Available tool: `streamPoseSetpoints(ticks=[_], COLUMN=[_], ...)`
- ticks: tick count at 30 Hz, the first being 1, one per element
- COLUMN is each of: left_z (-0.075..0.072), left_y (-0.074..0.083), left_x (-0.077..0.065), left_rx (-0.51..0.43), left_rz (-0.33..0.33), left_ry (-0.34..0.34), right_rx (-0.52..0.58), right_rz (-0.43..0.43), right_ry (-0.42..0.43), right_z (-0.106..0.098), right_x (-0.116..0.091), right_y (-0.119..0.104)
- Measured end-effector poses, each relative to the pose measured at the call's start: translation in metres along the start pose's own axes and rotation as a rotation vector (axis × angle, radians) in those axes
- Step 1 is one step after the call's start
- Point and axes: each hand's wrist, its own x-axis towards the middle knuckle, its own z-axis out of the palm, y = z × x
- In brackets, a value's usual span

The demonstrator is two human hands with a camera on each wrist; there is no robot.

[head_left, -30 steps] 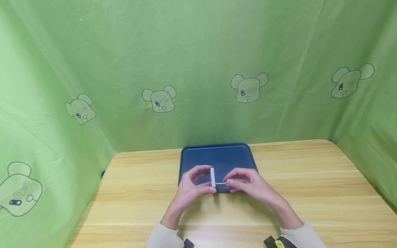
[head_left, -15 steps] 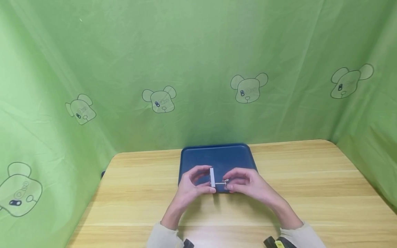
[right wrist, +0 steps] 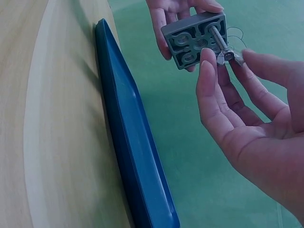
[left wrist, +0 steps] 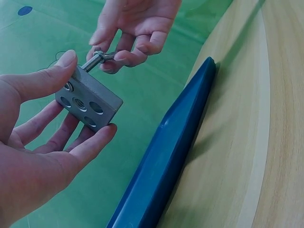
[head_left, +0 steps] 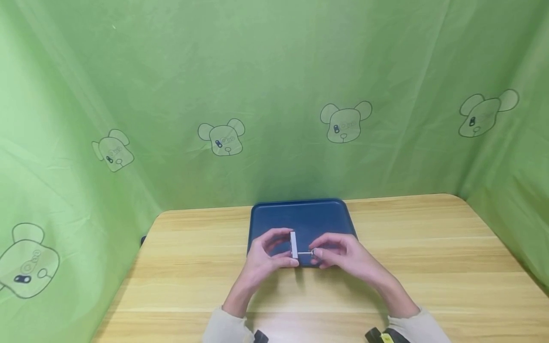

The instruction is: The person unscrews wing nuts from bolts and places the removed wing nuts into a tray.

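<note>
Between thumb and fingers, my left hand (head_left: 265,252) holds a grey metal block (left wrist: 102,90) on edge above the table. Several round holes, some of them threaded, show on the face in the left wrist view; recessed pockets show on the other face (right wrist: 190,40) in the right wrist view. Out of one corner hole sticks a threaded wing screw (right wrist: 218,37), pointing right toward my right hand (head_left: 345,251). That hand's thumb and fingertips pinch the winged end (right wrist: 229,56). How deep the thread sits in the block I cannot tell.
A dark blue tray (head_left: 300,214) lies at the table's far edge, behind and below the hands. The wooden table (head_left: 429,257) stretches to both sides. Green cloth (head_left: 274,85) printed with bear heads hangs around the back and sides.
The right thumb and fingers shift on the wings: half a second ago the thumb sat lower with the wings exposed, now it covers them again. The left hand and block hold still.
</note>
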Motion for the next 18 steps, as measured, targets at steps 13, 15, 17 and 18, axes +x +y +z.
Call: streamPoseSetpoints(ticks=[13, 15, 17, 18], left_z=[0.0012, 0.0013, 0.0012, 0.0011], left_y=[-0.0014, -0.0018, -0.0023, -0.0026], left_x=[0.0, 0.0, -0.0001, -0.0001], left_rx=[0.008, 0.012, 0.015, 0.015], left_rz=[-0.004, -0.004, -0.006, -0.007], left_ry=[-0.013, -0.013, -0.013, -0.013], right_rx=[-0.039, -0.048, -0.052, -0.052], right_rz=[-0.003, -0.008, -0.012, -0.014], right_ry=[0.026, 0.025, 0.022, 0.02], right_z=[-0.0016, -0.0016, -0.0014, -0.0014], right_x=[-0.0002, -0.0005, -0.0008, -0.001], right_y=[0.0014, 0.0012, 0.0009, 0.0007])
